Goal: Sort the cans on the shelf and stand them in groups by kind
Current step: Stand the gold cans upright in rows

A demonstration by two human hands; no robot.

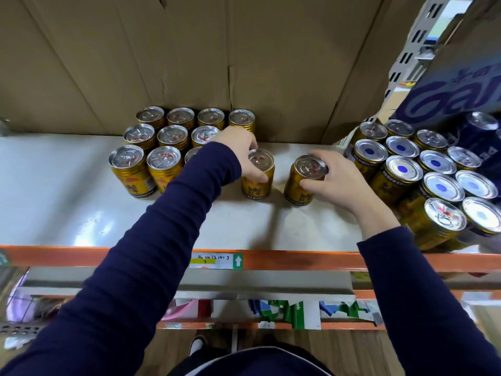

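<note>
On the white shelf (pixel 67 218), several gold Red Bull cans (pixel 165 147) stand upright in rows at the back left. My left hand (pixel 240 147) grips the top of one upright gold can (pixel 257 189) just right of that group. My right hand (pixel 334 180) holds a second gold can (pixel 298 191), which tilts to the left, a little further right. A mixed cluster of cans (pixel 423 169) fills the right side: many have lids with a blue dot, a few have red-marked pull tabs. My left sleeve hides part of the left group.
Brown cardboard boxes (pixel 189 63) form a wall behind the cans. A dark blue printed pack (pixel 461 99) sits behind the right cluster. The orange front beam (pixel 135 256) carries a paper label (pixel 215 261). Lower shelves hold coloured packages (pixel 284 313).
</note>
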